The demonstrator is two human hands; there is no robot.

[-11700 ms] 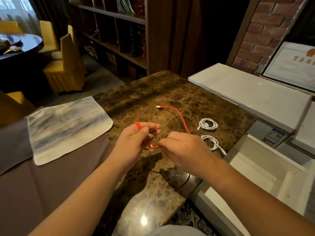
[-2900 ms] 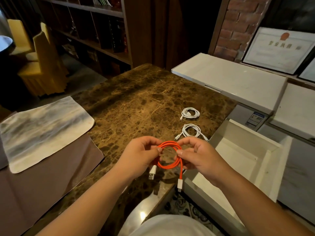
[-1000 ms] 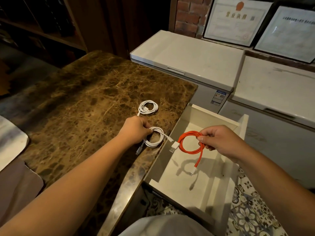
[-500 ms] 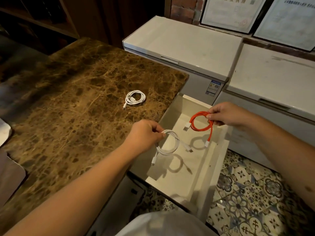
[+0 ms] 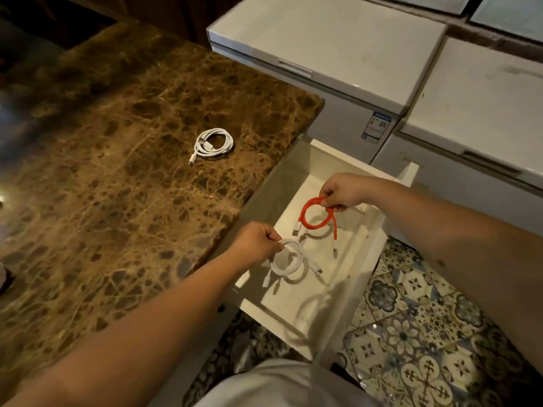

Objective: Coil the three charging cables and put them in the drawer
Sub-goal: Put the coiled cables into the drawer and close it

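My left hand [image 5: 258,240] pinching white cable [image 5: 286,259] coil over open drawer [image 5: 346,312], my right hand [image 5: 342,192] gripping orange cable [image 5: 317,214] coil near drawer's back, second white cable [image 5: 213,142] on counter [image 5: 117,171] near right edge

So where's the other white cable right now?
The coiled white cable lies alone on the brown marble counter, left of the open drawer.

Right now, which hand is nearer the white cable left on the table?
Left. The left hand holds another white coil over the drawer, just off the table's edge. The right hand holds the orange cable deeper in the drawer, farther from the table cable.
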